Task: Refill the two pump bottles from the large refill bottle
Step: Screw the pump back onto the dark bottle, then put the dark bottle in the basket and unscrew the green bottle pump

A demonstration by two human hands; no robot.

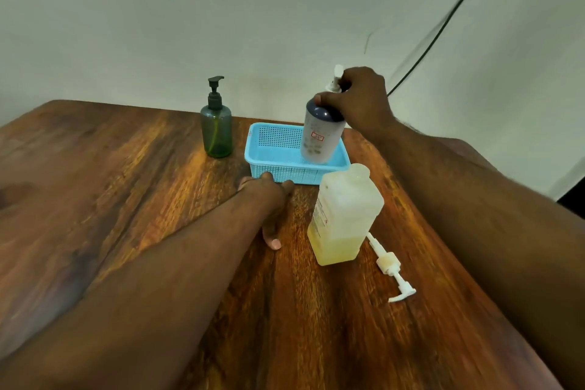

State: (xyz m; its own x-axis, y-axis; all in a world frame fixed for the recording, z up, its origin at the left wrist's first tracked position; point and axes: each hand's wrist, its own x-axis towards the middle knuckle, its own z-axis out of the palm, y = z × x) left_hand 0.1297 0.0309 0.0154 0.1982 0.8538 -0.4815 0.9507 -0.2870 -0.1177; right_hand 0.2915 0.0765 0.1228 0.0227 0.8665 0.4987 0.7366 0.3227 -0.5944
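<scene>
My right hand (361,98) grips the top of a white pump bottle (321,139) with a dark shoulder, holding it tilted over the blue basket (272,168). Whether its base touches the basket floor I cannot tell. A green pump bottle (217,133) with a black pump stands upright on the table left of the basket. The large translucent refill bottle (343,218), part full of yellow liquid, stands uncapped in front of the basket. Its white pump (391,269) lies on the table to the right. My left hand (269,199) rests on the table against the basket's front wall, holding nothing.
The wooden table (142,199) ends at a pale wall behind the bottles. A dark cable (443,22) runs diagonally down the wall at the right. The table's right edge slants close to the refill bottle's pump.
</scene>
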